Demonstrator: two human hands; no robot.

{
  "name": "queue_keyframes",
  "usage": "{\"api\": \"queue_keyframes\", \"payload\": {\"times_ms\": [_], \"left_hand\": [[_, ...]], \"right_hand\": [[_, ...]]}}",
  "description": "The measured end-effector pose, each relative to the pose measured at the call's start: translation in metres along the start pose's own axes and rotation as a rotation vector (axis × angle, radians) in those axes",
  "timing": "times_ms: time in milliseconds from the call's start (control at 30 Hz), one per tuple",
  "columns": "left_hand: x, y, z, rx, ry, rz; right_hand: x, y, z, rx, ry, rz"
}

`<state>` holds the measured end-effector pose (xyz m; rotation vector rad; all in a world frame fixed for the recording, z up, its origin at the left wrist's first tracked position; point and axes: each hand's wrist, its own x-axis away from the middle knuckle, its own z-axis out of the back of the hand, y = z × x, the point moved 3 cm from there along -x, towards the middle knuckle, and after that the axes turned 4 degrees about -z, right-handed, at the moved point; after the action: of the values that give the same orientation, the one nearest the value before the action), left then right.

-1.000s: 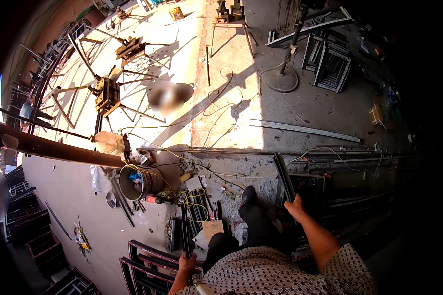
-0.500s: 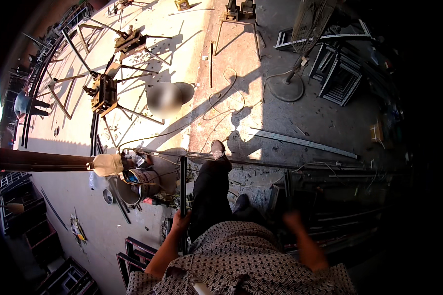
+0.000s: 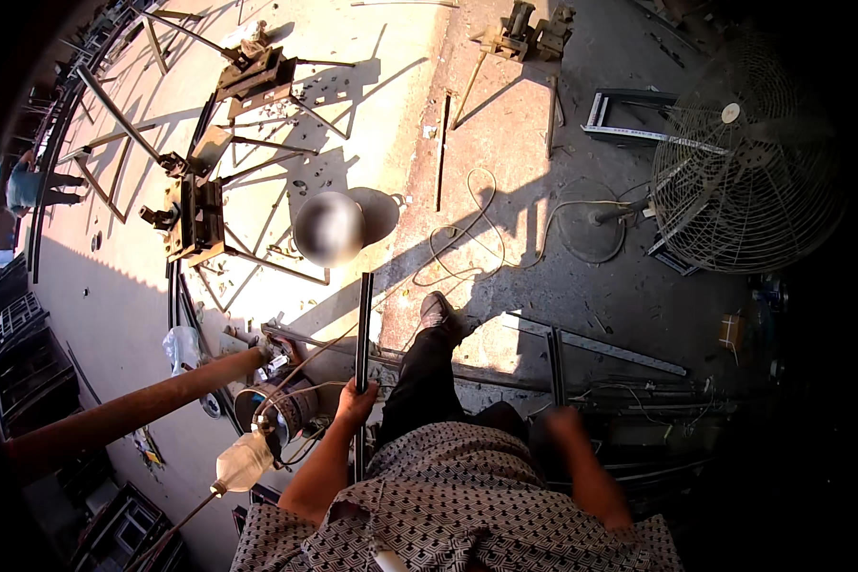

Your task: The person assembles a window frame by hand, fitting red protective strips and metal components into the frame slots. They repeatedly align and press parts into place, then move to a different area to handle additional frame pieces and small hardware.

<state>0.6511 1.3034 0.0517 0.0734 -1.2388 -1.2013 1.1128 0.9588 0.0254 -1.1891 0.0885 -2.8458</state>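
Note:
My left hand point(image 3: 356, 407) is closed around a long black metal bar point(image 3: 363, 324), which stands up lengthwise in front of me, left of my leg. A second dark bar point(image 3: 555, 367) juts out just beyond my right hand point(image 3: 567, 431). That hand is dim and somewhat blurred, but it looks closed on the bar's near end. My shod foot point(image 3: 436, 310) is stepping forward between the two bars.
A rusty pole point(image 3: 143, 396) slants in from the left, near a hanging plastic bottle point(image 3: 243, 464) and a bucket point(image 3: 291, 410). Ahead are metal workstands point(image 3: 195, 219), a round pan point(image 3: 329, 229) and a loose cable point(image 3: 467, 272). A large fan point(image 3: 748, 153) stands right; a flat strip point(image 3: 601, 351) lies on the floor.
I have moved forward, with both bars coming along. The fan and workstands now show larger or shifted, and the pole and bottle have swung lower in the view.

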Motion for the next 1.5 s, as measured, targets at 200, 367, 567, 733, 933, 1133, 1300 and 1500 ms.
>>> {"api": "queue_keyframes", "payload": {"times_ms": [200, 367, 567, 733, 933, 1133, 1300, 1500], "left_hand": [[-0.109, 0.186, 0.098, 0.084, 0.137, -0.175], [-0.176, 0.261, 0.124, 0.276, 0.158, -0.221], [-0.216, 0.263, 0.108, 0.295, 0.207, -0.067], [-0.206, 0.244, 0.079, 0.143, 0.391, 0.180], [-0.246, 0.367, 0.085, 0.286, 0.319, 0.347], [-0.363, 0.450, 0.128, 0.602, 0.419, 0.121], [-0.469, 0.507, 0.186, 0.609, 0.413, 0.065], [-0.593, 0.560, 0.274, 0.614, 0.300, 0.211]], "right_hand": [[0.042, -0.393, 0.145, -0.247, 0.140, 0.550], [0.014, -0.546, 0.178, -0.117, 0.168, 0.649], [-0.112, -0.633, 0.154, 0.025, 0.026, 0.437], [-0.216, -0.691, 0.170, 0.093, -0.159, 0.267], [-0.270, -0.852, 0.252, 0.027, -0.064, 0.411], [-0.253, -1.034, 0.280, -0.157, -0.231, 0.451], [-0.246, -1.111, 0.258, 0.001, -0.246, 0.436], [-0.249, -1.145, 0.264, 0.041, -0.267, 0.204]]}}
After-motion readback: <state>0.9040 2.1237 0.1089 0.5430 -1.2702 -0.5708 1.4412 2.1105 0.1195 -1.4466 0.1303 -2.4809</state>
